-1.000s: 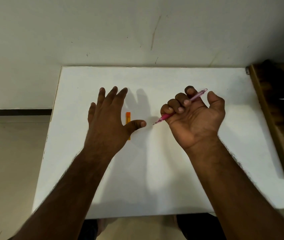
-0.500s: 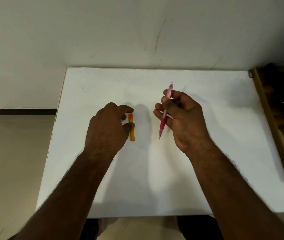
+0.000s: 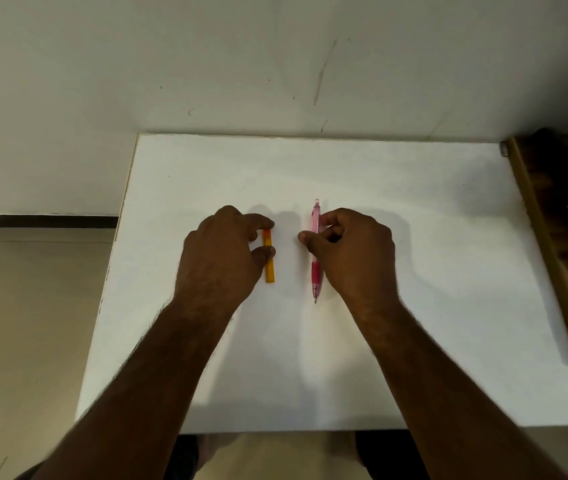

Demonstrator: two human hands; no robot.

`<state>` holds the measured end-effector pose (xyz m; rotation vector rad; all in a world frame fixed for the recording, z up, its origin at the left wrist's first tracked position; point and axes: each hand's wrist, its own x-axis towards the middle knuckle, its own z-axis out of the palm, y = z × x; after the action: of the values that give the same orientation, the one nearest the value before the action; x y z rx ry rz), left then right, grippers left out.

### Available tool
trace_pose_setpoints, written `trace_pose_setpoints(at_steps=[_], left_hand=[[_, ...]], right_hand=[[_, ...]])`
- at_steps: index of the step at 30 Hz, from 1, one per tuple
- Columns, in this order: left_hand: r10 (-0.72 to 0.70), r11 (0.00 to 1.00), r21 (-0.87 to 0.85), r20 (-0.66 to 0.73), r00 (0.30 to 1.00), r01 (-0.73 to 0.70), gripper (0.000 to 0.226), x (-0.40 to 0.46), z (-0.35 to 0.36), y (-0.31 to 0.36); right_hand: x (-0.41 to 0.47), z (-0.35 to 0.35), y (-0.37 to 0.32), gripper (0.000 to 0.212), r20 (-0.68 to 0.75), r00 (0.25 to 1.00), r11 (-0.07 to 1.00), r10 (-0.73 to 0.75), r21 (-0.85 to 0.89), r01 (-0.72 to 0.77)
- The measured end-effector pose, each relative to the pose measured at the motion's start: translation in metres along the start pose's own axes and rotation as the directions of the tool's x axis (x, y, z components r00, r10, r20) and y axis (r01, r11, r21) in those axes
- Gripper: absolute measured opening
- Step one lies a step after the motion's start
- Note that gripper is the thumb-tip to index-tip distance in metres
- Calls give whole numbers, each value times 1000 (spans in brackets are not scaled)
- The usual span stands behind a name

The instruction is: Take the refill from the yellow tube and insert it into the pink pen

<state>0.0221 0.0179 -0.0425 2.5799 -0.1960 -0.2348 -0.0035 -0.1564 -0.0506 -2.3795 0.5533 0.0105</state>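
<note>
Head view, one white table (image 3: pixel 414 306), wall behind its far edge.

Item 1, pink pen (image 3: pixel 316 251): lies a little right of the table's middle, long axis running from far edge to near edge, writing tip toward the near edge, clear cap end toward the far edge. One second ago it was lifted and slanted in a fist; half a second ago it hung nearly upright above the table; now it is down at the surface, whether fully resting cannot be told. Right hand (image 3: pixel 351 251): fingers curled, thumb and forefinger pinching the barrel near its middle.

Item 2, yellow tube (image 3: pixel 269 258): lies left of the pen, apart from it and parallel, same far-to-near axis. Its place on the table is unchanged across the second. Which end opens cannot be told. No refill is visible outside it.

Left hand (image 3: pixel 221 254): a second ago spread flat above the tube; now curled, forefinger at the tube's far end and thumb against its side, a pinch closing on it though the tube is not lifted.

Judgement: the pen is being parked so the right hand can help open the tube; refill extraction has not begun, so the task is at an early stage.
</note>
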Motion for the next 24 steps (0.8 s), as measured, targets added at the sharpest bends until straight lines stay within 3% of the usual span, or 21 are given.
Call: trace_pose_setpoints(at_steps=[10,24], left_hand=[[11,1000,-5,-20,1000,-11,35,0,2,-2],[51,999,-15,-36,998,-51,37,2,1,-2]], right_hand=[[-3,5,-1,34,32,993,966,-118,-229,122],[-1,5,2,42,24,986,965,-166,-200,167]])
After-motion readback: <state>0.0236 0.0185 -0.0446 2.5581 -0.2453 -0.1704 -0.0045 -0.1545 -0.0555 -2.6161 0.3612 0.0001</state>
